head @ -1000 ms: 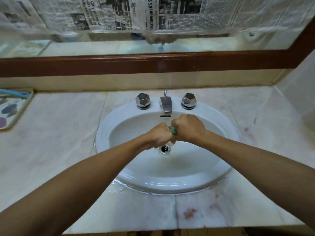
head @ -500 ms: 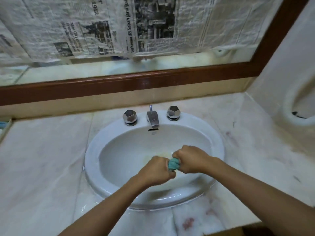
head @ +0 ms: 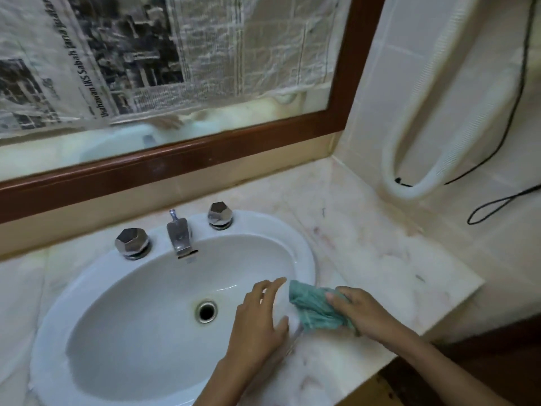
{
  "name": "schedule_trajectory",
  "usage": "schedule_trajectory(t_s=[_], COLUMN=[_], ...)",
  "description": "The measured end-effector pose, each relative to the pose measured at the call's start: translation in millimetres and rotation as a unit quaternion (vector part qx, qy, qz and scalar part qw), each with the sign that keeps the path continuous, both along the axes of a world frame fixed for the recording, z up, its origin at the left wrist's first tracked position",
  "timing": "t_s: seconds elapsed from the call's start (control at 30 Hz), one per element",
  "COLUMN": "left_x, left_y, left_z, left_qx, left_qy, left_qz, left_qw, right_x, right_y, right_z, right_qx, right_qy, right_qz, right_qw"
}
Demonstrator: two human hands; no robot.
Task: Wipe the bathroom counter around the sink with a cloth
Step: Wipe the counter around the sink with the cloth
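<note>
And there it was: the right hand [head: 366, 315] gripped the crumpled teal-green cloth [head: 313, 309], thumb laid across the top and fingers curled round the bunched fabric. The cloth sat right at the right-hand rim of the white oval ceramic sink [head: 304, 250], where that rim met the cream, pink-veined marble counter [head: 366, 244]. Whether it was pressed flat against the surface could not be told.

The left hand [head: 259, 323] was spread wide, fingers straight and apart, holding nothing at all. It hung over the right side of the basin, its fingertips just beside the cloth's edge, with a sliver of white between them.

Down in the basin, the round metal drain [head: 207, 311] lay just left of that open hand. At the back rim stood the chrome faucet [head: 179, 235], flanked by a faceted chrome knob on the left [head: 132, 243] and another on the right [head: 220, 215].

Behind the counter ran the brown wooden mirror frame [head: 175, 162], with sheets of newspaper [head: 205, 54] covering most of the glass. On the tiled wall to the right, a white ribbed hose [head: 439, 112] looped down, and a thin black cord [head: 512, 112] trailed beside it.
</note>
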State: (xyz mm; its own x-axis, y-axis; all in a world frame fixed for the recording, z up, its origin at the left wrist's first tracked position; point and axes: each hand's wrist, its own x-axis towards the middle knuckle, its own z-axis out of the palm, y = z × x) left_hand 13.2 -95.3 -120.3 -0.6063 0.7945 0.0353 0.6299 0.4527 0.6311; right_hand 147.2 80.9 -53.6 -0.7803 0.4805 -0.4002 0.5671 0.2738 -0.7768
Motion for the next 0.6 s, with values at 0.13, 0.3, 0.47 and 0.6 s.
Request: schedule_trajectory(t_s=[0.13, 0.3, 0.47, 0.6], left_x=[-5.5, -14.1, -12.9, -6.2], left_y=[45.5, 114.1, 161.0, 172.6], left_z=[-2.4, 0.5, -8.6, -13.6], left_qx=[0.015, 0.03, -0.001, -0.04], left_qy=[-0.077, -0.049, -0.062, -0.074], left_qz=[0.097, 0.197, 0.288, 0.29], left_qw=[0.992, 0.979, 0.956, 0.953], right_x=[7.6, -18.6, -40.3, -42.5], right_y=[98.4, 196.3, 176.9, 177.3], right_z=[-15.1, -54.9, -96.5, -100.1], right_qx=[0.091, 0.358, 0.404, 0.41], right_qy=[-0.03, -0.05, -0.018, 0.007], right_qz=[-0.107, -0.1, 0.107, 0.134], right_qw=[0.99, 0.927, 0.908, 0.902])
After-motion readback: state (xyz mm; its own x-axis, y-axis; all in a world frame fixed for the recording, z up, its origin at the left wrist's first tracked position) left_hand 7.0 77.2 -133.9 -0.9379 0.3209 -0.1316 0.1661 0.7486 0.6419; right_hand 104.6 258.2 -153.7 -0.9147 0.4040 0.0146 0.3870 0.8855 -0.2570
